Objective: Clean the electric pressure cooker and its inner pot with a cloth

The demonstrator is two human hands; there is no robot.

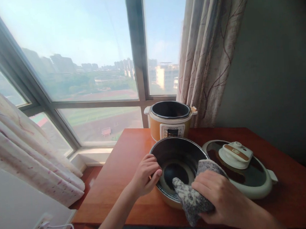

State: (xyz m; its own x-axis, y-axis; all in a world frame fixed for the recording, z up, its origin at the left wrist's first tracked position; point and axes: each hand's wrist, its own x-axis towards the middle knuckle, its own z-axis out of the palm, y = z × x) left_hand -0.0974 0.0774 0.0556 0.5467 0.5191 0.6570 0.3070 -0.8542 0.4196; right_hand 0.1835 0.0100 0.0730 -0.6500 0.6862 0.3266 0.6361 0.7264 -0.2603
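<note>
A dark inner pot (170, 151) stands on the reddish wooden table (123, 184) right in front of me. My left hand (145, 173) grips its left rim, thumb inside and fingers curled over the edge. My right hand (221, 196) is closed on a grey patterned cloth (190, 198), which hangs over the pot's near right rim and reaches into the pot. Behind the pot stands the orange cooker body (170, 122), with no lid or pot in it.
The cooker's round lid (245, 173) with a white handle lies on the table right of the pot. Curtains hang at left (23, 148) and right (208, 53) of a large window. A white cable and socket (43, 225) sit at lower left.
</note>
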